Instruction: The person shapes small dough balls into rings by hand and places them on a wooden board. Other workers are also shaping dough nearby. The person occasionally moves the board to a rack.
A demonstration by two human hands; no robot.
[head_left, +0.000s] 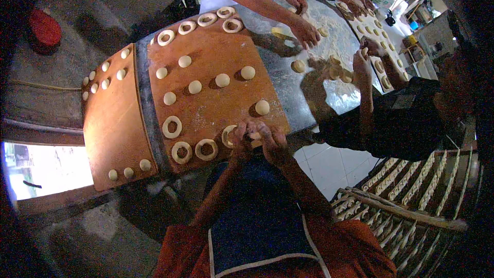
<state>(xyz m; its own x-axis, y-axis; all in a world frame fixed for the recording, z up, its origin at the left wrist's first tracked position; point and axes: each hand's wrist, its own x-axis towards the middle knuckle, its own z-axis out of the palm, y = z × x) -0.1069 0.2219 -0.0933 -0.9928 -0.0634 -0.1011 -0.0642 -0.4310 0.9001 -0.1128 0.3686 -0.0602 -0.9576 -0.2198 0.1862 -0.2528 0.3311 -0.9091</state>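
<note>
Close to the front edge of a brown wooden board, my left hand and my right hand are together with fingers closed on a piece of pale dough. My fingers hide much of its shape. A dough ring lies beside my left hand, partly covered by it. Farther left along the front are more dough rings. Just beyond my right hand sits a round dough ball. Several more dough balls dot the middle of the board, and a row of dough rings lines its far side.
A second board with several dough balls stands at the left. A floured metal tabletop adjoins on the right, where co-workers' hands handle dough. A person in dark clothes stands close on my right. Racks of twisted dough are at the lower right.
</note>
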